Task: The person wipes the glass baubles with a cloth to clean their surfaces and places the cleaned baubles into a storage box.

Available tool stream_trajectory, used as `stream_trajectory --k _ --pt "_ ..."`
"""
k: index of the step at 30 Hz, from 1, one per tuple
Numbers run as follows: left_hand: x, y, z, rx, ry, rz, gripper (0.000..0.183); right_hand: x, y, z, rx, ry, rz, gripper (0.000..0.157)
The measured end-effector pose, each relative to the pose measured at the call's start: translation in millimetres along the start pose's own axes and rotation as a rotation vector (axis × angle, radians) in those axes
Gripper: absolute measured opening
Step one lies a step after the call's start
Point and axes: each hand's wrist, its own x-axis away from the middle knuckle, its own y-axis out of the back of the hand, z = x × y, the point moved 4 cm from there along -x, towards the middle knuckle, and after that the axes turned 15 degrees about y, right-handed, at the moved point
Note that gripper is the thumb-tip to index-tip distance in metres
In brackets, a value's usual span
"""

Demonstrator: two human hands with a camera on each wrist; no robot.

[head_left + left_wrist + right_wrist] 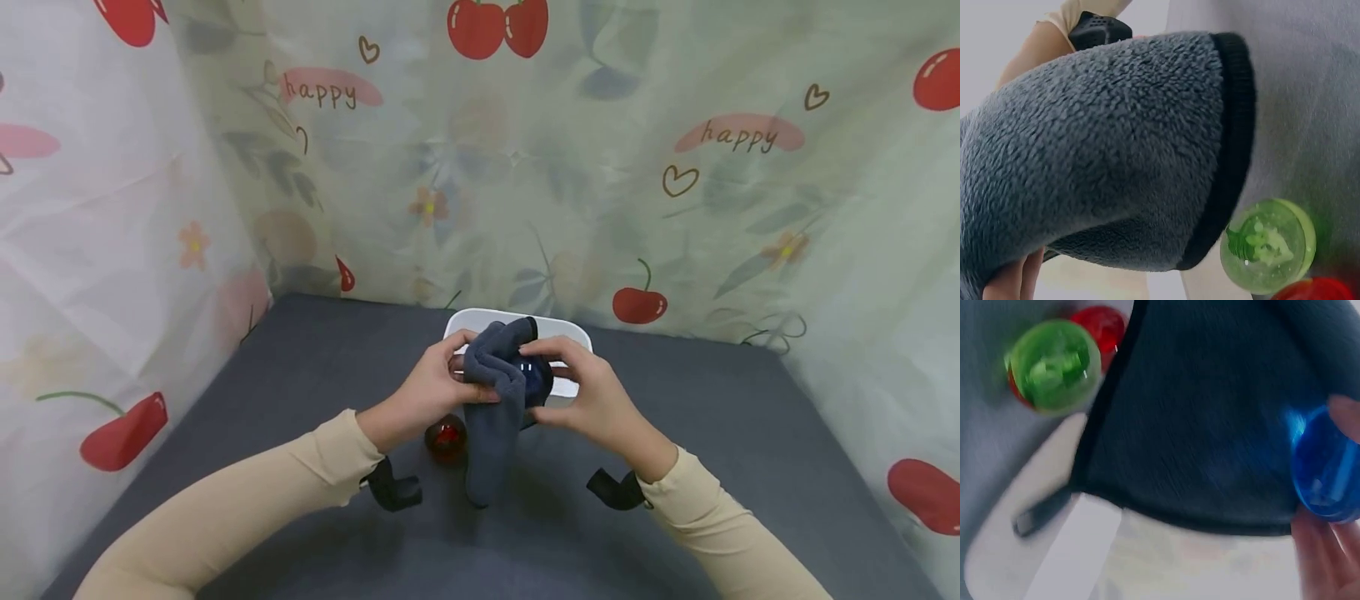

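Fingers of the left hand point(422, 393) are curled in a pinch on the soft grey cloth point(491, 442), thumb at the front, others tucked behind. Across from them, the right hand point(600, 400) has its fingers bent round a dark blue ball point(538, 379), glowing bright blue in the right wrist view, and the cloth lies right up beside it. Both are up between the hands, in front of a white tub point(461, 320) by the middle of the desk's far edge. Down hangs the cloth's long tail toward the near edge of the desk point(330, 367); whether its tip touches, can't tell. Just left of that tail sits a red-looking ball point(446, 439); the left wrist view picks out a clear green round piece point(1266, 247) with red beside it, and whether that's one ball or two, can't tell. Curved black pieces point(617, 490) sit at the cream sleeves point(277, 479), and past the far edge hangs a cherry-print curtain point(517, 225).
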Motion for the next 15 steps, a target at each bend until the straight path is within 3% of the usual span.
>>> stream_trajectory --k 4,6,13,15 --pt "-0.8 3.9 0.6 -0.008 -0.011 -0.023 0.047 -3 4.6 2 0.141 0.055 0.054 0.076" --pt "-0.6 4.9 1.3 0.003 0.005 -0.013 0.047 -3 4.8 3 0.158 0.082 0.068 0.073" --pt "-0.5 -1.9 1.5 0.028 0.07 0.093 0.059 3 -5.7 0 -0.061 0.066 0.003 0.068" --pt "-1.0 -2.3 2.0 0.026 0.068 0.081 0.059 3 -8.1 0 -0.032 0.059 0.009 0.069"
